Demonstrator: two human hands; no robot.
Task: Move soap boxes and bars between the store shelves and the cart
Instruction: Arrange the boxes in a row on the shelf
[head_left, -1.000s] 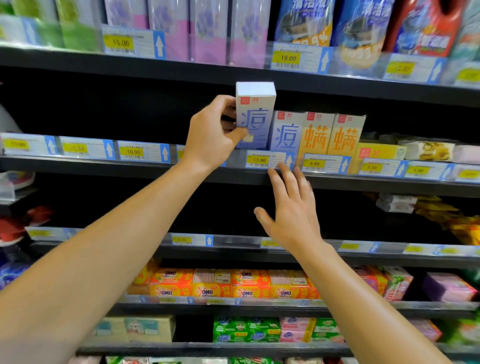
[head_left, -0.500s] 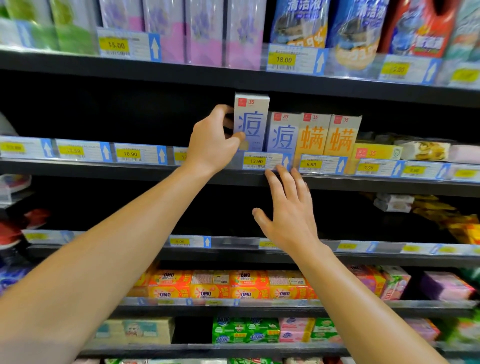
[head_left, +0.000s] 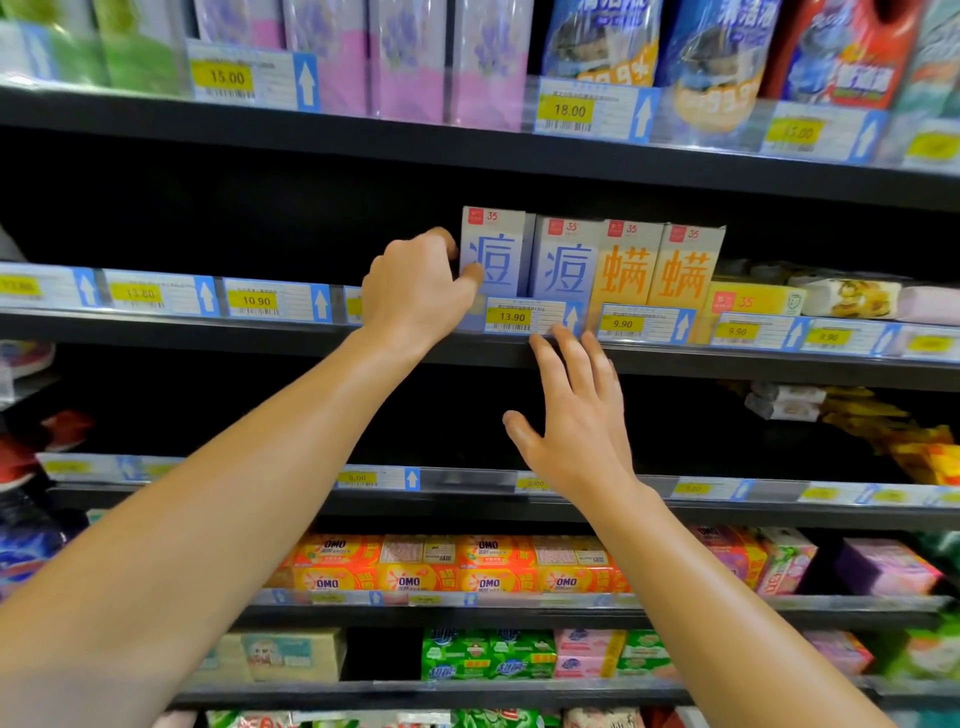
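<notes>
Along the top shelf we see tall pink-and-lilac plastic-wrapped packs (head_left: 400, 57) beside glossy blue refill pouches (head_left: 602, 41) and a red plastic detergent jug (head_left: 852, 47). Yellow price labels in clear strips with blue arrows run along every dark metal shelf edge (head_left: 208, 332) — we can read 15.00 (head_left: 227, 78), 18.00 (head_left: 569, 110), 10.90 (head_left: 256, 301), 13.90 (head_left: 511, 316) and 9.90 (head_left: 622, 324). At the far left we make out a dark blue bottle (head_left: 26, 540), partly cut off by the frame — its label is blurred.
</notes>
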